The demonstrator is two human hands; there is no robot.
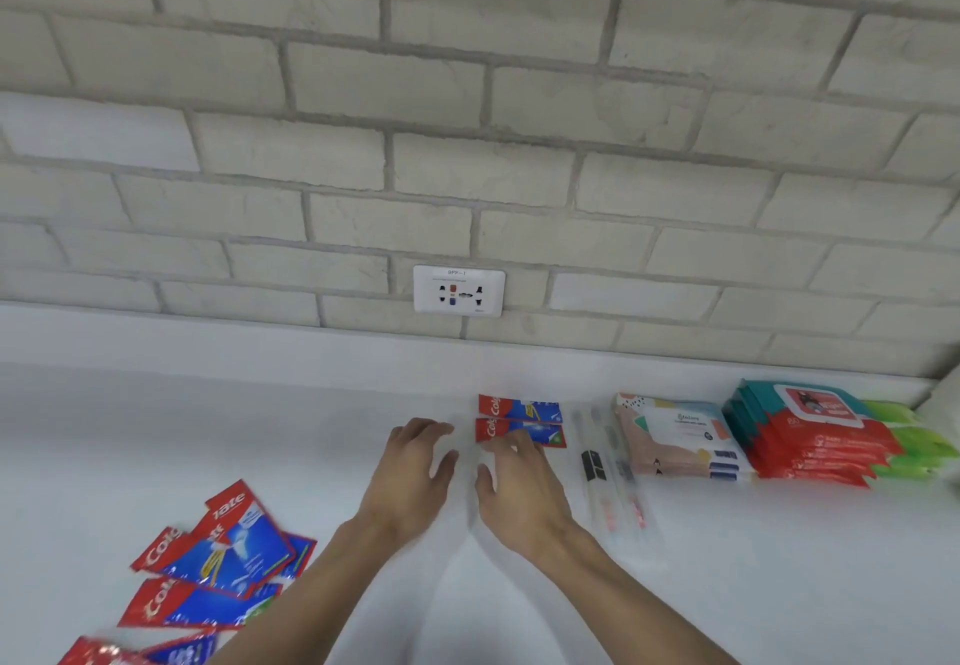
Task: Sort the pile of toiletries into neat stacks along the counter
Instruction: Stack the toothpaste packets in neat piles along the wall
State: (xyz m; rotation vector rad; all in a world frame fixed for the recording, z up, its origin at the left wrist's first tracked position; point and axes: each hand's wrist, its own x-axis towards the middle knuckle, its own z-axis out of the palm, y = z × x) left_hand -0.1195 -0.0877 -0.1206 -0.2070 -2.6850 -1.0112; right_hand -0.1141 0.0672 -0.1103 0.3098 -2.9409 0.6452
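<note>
While the right hand (pixel 519 480) rests relaxed fingers on the nearer of two crosswise boxes (pixel 519 409), the pile (pixel 218 560) lies left of and behind the empty, spread left hand (pixel 415 467), its nearer hand.

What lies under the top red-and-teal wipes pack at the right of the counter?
Under the top pack, similar packs are stacked; only their front edges show. The counter beneath is covered.

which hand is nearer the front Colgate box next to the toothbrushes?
Right. The right hand has fingertips on the near edge of the front Colgate box; the left hand is off to the box's left, apart from it.
</note>
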